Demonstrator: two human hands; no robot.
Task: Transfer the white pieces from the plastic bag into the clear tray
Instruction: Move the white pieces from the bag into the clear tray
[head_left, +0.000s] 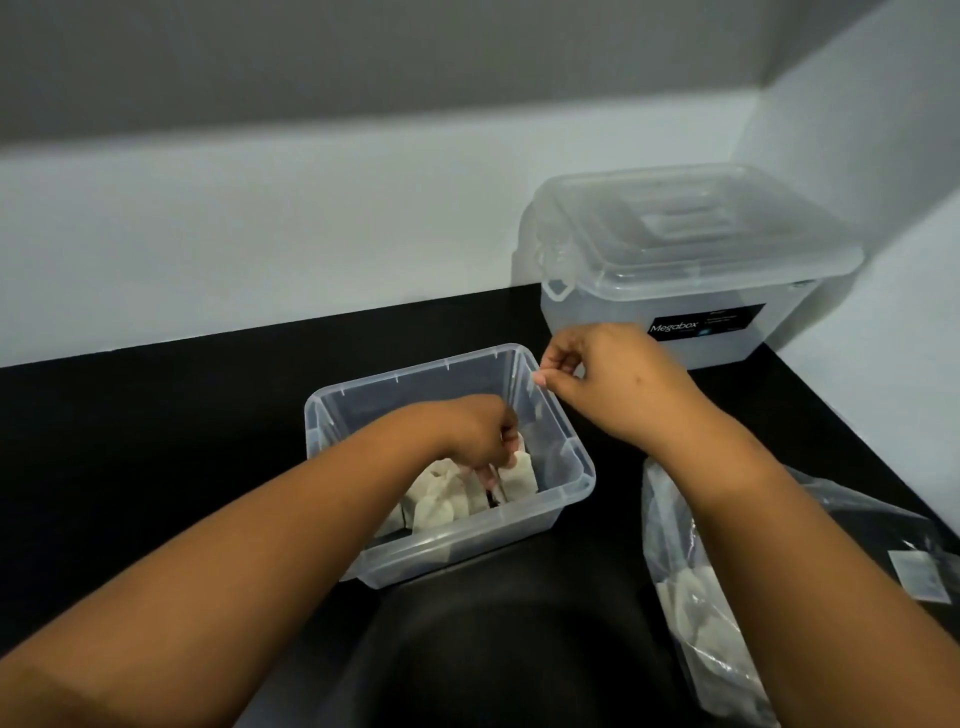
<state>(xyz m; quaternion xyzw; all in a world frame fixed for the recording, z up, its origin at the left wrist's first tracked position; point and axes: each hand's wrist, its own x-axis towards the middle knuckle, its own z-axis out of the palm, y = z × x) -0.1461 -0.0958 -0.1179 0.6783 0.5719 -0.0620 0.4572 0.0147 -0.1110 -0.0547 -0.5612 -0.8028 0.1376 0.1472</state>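
So the clear tray (563, 499) is sat on the black counter (156, 441), and a small heap of white pieces (457, 493) is already piled toward its near side. The left hand (478, 436) is dipped down inside the tray with the fingers curled over that heap; something seems to be pinched there, but whether a piece is actually held or just touched can't be told, too much is hidden by the knuckles. The right hand (597, 374) is raised just above the tray's far right corner, thumb and forefinger closed together as if something tiny is nipped between them. What that is can't be made out either.

The plastic bag (691, 597) is lying on the counter to the right, partly covered by the right forearm, and more white pieces (685, 592) can be seen through it. So the job is probably only partway done.

What could go wrong from here:
- The bag could be dragged or squashed by that forearm, and pieces spilled onto the counter.
- The tray looks light, so it could be nudged or tipped by the left hand pressing on one side.
- Anything let go above the corner could be dropped outside the rim.

The lidded Megabox container (691, 270) in the corner is well clear of it all.
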